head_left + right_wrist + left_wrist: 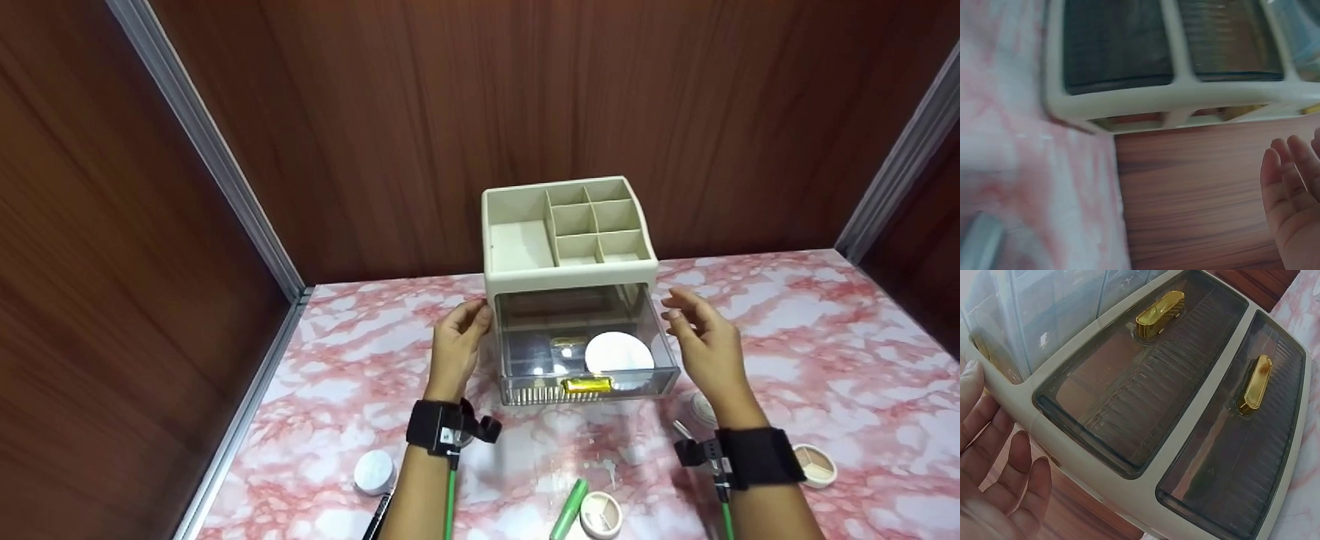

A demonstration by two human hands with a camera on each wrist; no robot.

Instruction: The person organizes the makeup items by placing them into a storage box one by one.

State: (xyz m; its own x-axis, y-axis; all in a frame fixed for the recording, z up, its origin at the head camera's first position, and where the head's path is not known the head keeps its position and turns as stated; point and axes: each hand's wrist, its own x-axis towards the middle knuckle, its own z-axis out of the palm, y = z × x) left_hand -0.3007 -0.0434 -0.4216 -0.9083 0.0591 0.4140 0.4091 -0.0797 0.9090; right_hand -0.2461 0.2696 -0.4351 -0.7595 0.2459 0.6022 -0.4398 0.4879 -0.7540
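A cream cosmetics organizer (pixel 570 276) with a compartmented top stands in front of me. Its clear top drawer (pixel 517 322) is pulled out, with a white round item (pixel 619 352) and some dark pieces inside. My left hand (pixel 459 345) is at the organizer's left side, its thumb and fingertips right at the cream edge, fingers loosely bent. Off the right side is my right hand (pixel 705 341), its fingers slightly bent, with a gap to the drawer. In the left wrist view, two lower drawers (pixel 1151 377) with gold handles (pixel 1161 314) sit closed.
Near the front of the marbled table (pixel 300 420) lie a green tube (pixel 570 510), a round compact (pixel 601 515) and a white jar (pixel 374 472) beside a black pen-like stick (pixel 376 517). Another compact (pixel 816 465) is by the right wrist. Wood-look panels (pixel 420 135) rise behind.
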